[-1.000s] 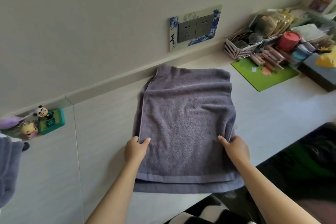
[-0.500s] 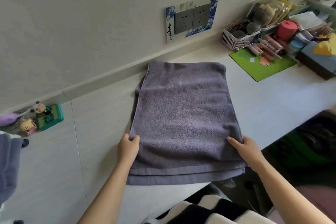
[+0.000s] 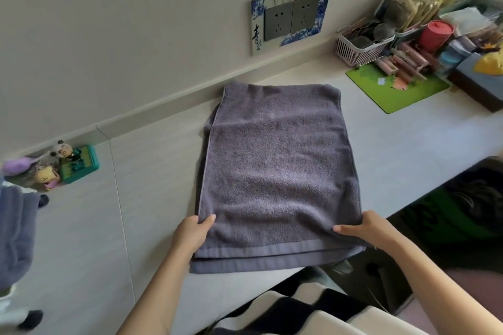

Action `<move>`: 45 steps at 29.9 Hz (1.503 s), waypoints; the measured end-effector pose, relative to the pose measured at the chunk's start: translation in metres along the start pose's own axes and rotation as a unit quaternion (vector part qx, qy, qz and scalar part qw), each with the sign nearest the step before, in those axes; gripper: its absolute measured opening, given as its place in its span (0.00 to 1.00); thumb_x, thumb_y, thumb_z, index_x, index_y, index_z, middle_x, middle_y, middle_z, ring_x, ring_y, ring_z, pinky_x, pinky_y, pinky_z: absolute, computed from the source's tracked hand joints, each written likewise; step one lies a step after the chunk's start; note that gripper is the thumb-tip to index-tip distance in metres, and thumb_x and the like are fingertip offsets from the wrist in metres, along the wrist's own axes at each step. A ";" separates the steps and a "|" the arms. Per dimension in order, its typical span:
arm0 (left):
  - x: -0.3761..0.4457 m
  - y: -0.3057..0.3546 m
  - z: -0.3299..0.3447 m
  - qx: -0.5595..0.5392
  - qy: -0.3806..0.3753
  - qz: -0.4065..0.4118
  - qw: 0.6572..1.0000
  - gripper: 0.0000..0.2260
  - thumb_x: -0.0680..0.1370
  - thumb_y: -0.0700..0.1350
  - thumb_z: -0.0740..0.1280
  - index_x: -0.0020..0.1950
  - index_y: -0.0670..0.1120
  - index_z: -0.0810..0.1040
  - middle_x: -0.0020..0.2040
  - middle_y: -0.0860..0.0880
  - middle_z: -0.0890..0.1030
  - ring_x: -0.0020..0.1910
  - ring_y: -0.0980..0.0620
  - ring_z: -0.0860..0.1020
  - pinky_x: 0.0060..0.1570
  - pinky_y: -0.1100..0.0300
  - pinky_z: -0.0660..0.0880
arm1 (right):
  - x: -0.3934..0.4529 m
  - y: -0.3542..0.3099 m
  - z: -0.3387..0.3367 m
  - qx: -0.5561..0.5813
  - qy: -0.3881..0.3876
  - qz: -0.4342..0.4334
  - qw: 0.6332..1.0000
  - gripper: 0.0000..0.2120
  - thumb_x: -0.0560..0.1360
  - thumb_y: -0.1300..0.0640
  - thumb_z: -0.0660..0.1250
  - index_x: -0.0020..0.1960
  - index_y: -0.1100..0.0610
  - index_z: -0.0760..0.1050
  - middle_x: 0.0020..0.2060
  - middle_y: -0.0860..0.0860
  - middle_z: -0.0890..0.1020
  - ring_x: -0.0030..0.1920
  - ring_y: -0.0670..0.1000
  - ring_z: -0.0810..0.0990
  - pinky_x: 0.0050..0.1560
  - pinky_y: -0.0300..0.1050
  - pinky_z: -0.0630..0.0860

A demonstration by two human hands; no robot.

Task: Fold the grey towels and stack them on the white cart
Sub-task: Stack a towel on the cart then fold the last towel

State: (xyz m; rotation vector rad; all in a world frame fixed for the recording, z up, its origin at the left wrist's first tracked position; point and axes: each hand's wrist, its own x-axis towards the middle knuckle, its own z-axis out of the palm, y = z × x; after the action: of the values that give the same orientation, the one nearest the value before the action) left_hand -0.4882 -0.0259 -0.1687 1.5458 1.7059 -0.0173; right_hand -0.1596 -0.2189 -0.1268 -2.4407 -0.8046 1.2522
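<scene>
Grey towel lies folded flat on the counter, near edge overhanging. Left hand and right hand each pinch a side edge. Soft, limp terry, light; likely sags unless taken at both near corners.

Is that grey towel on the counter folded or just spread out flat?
Folded. The grey towel shows stacked layers at its near hem, and the left hand and right hand grip its sides.

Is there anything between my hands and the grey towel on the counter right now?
No. The left hand and right hand both already grip the grey towel at its near side edges, thumbs on top. Nothing lies on the towel.
</scene>
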 end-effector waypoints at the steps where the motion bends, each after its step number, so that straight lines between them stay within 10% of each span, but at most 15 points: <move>1: -0.004 -0.002 0.000 -0.011 0.018 0.006 1.000 0.17 0.78 0.54 0.64 0.43 0.39 0.77 0.45 0.40 0.81 0.47 0.41 0.78 0.43 0.55 0.70 | -0.004 0.002 0.000 0.006 0.003 0.003 1.000 0.17 0.65 0.46 0.77 0.34 0.59 0.78 0.26 0.49 0.80 0.29 0.47 0.78 0.24 0.34 0.67; 6: -0.022 -0.011 0.003 -0.105 0.089 0.045 0.990 0.19 0.79 0.49 0.63 0.32 0.42 0.65 0.30 0.45 0.70 0.35 0.45 0.68 0.36 0.53 0.64 | -0.012 0.014 0.003 0.063 0.049 0.003 0.997 0.16 0.70 0.48 0.73 0.35 0.61 0.79 0.27 0.51 0.81 0.31 0.50 0.79 0.29 0.39 0.69; 11: -0.031 -0.017 0.004 0.061 0.115 0.110 0.985 0.21 0.78 0.48 0.65 0.30 0.46 0.59 0.30 0.39 0.73 0.33 0.40 0.70 0.33 0.53 0.59 | -0.016 0.014 0.012 0.027 0.080 -0.019 0.996 0.15 0.72 0.51 0.71 0.31 0.55 0.73 0.27 0.48 0.77 0.30 0.46 0.76 0.27 0.38 0.66; 27: -0.036 -0.017 0.022 0.269 0.149 0.107 0.946 0.12 0.80 0.48 0.59 0.53 0.39 0.71 0.43 0.38 0.81 0.43 0.38 0.80 0.37 0.51 0.73 | -0.004 0.014 0.036 -0.021 0.180 -0.012 0.983 0.13 0.75 0.56 0.68 0.49 0.59 0.64 0.45 0.60 0.79 0.39 0.57 0.74 0.37 0.48 0.70; 32: -0.030 -0.021 0.030 0.260 0.222 0.172 0.924 0.24 0.67 0.46 0.70 0.60 0.39 0.74 0.48 0.37 0.78 0.43 0.37 0.78 0.42 0.47 0.74 | -0.005 0.002 0.041 0.038 0.252 -0.017 0.967 0.35 0.72 0.53 0.71 0.72 0.60 0.57 0.62 0.62 0.74 0.59 0.64 0.74 0.52 0.53 0.72; 37: -0.026 -0.003 0.053 0.247 0.173 0.355 0.885 0.27 0.74 0.56 0.58 0.71 0.47 0.68 0.72 0.40 0.67 0.70 0.40 0.64 0.69 0.43 0.55 | 0.010 -0.009 0.061 -0.159 0.310 -0.129 0.928 0.35 0.71 0.42 0.67 0.74 0.47 0.59 0.71 0.61 0.62 0.70 0.63 0.61 0.69 0.58 0.57; 45: -0.021 0.001 0.069 0.340 0.094 0.321 0.879 0.32 0.70 0.64 0.57 0.71 0.51 0.68 0.73 0.40 0.65 0.72 0.39 0.59 0.66 0.35 0.50 | 0.032 0.000 0.067 -0.308 0.245 -0.084 0.915 0.35 0.72 0.34 0.38 0.77 0.45 0.50 0.77 0.55 0.49 0.76 0.60 0.42 0.69 0.58 0.30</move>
State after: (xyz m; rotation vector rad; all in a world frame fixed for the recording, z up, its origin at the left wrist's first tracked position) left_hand -0.4517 -0.0783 -0.2024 2.6649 1.2921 -0.1418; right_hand -0.1989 -0.2002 -0.1869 -2.8764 -1.3575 0.2939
